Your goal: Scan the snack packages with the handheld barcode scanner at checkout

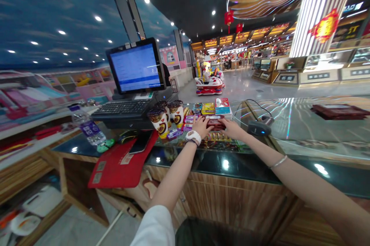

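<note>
Both my arms reach forward over the counter to a small stack of brown flat packets (215, 122). My left hand (201, 126), with a white watch at the wrist, grips the left end of the stack. At its right end my right hand (232, 129) has its fingers closed on the same packets; a thin bangle circles that forearm. Behind them are a yellow box (208, 108) and a red-and-blue box (222, 105). Purple-wrapped snacks (189, 122) lie just left of my left hand, and gold-wrapped pieces (219, 137) sit in front of the packets.
Left of my hands stand patterned cups (159, 122), a monitor (136, 66), a keyboard (123, 108) and a water bottle (87, 126). A phone (141, 142) rests on a red mat (121, 167). To the right are a black scanner (259, 128) and more brown packets (339, 112) on glass.
</note>
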Demonstrator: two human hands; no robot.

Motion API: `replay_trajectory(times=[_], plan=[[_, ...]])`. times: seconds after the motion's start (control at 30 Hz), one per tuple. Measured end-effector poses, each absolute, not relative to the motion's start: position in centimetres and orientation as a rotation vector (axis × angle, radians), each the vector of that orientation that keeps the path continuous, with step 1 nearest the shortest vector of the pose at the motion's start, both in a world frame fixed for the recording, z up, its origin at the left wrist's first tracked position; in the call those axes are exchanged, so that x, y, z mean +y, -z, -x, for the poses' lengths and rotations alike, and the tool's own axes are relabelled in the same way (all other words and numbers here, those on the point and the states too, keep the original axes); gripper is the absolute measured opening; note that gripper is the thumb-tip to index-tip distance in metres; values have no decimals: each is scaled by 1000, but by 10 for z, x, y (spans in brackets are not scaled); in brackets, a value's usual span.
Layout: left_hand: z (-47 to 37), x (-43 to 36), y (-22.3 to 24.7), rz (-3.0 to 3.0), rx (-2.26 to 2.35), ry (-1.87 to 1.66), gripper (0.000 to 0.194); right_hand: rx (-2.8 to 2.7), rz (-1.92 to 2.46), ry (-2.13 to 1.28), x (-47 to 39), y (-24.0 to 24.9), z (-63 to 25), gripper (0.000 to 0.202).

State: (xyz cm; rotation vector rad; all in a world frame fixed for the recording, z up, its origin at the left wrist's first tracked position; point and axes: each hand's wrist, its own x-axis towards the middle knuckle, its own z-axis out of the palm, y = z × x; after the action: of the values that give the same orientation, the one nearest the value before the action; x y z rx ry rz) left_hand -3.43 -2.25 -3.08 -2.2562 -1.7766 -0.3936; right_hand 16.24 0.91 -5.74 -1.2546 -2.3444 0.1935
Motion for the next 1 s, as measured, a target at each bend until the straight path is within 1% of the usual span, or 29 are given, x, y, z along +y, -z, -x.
replay_trajectory(times=[0.17,0.23,0.33,0.43,0.63,0.77,0.9,1.0], plan=[[34,-24,26,2243,-1742,468,38,-2222,1190,-225,14,56,-164,37],[33,-26,25,2225,-1735,488,38,-2180,1189,-232,15,55,-165,34],[31,-28,22,2204,-1725,515,39,-2138,1181,-187,13,52,-167,37],[28,-30,20,2204,-1693,540,39,-2103,1183,-39,8,50,-168,34],[23,-35,18,2210,-1666,618,39,-2070,1062,386,-3,43,-170,15],[22,-36,18,2224,-1649,690,40,-2022,948,511,-5,40,-175,15],[23,-36,17,2192,-1577,838,42,-2000,840,588,-6,36,-183,18],[22,-35,14,2235,-1513,916,47,-2026,729,676,-6,30,-194,18]])
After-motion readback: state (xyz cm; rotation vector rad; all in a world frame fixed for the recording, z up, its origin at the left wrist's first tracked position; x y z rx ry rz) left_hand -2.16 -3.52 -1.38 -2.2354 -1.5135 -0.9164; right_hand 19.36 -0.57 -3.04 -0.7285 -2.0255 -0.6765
